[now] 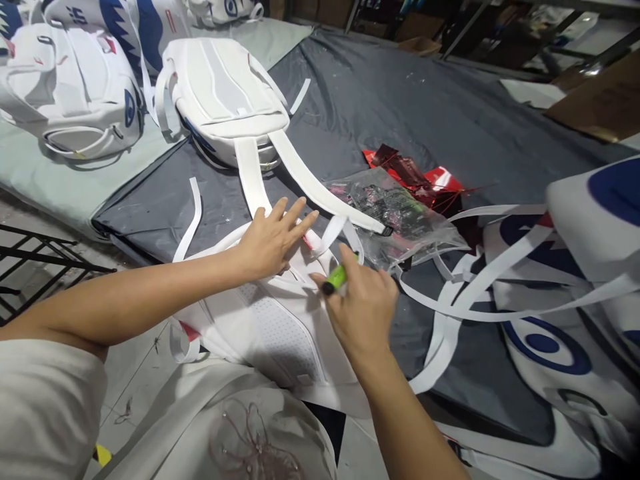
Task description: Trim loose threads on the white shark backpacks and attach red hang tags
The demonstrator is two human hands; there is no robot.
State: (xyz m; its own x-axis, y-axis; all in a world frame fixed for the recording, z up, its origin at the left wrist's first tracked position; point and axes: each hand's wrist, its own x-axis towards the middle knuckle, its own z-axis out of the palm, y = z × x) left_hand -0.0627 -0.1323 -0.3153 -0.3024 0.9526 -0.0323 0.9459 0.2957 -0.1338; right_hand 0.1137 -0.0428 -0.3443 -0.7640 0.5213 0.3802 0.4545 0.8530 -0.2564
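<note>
The right hand [363,310] covers most of the green lighter [336,279], so only its dark tip and a short green part show. The left hand [273,240] hides the strap [327,237] under its palm. What lies inside the clear plastic bag [400,217] is too crumpled and glossy to tell. The near backpack [280,327] is partly hidden by both forearms. At the right edge, the white and blue backpack [600,220] is cut off. At the far left, 2 more backpacks [75,87] run past the top edge. The far background is blurred.
</note>
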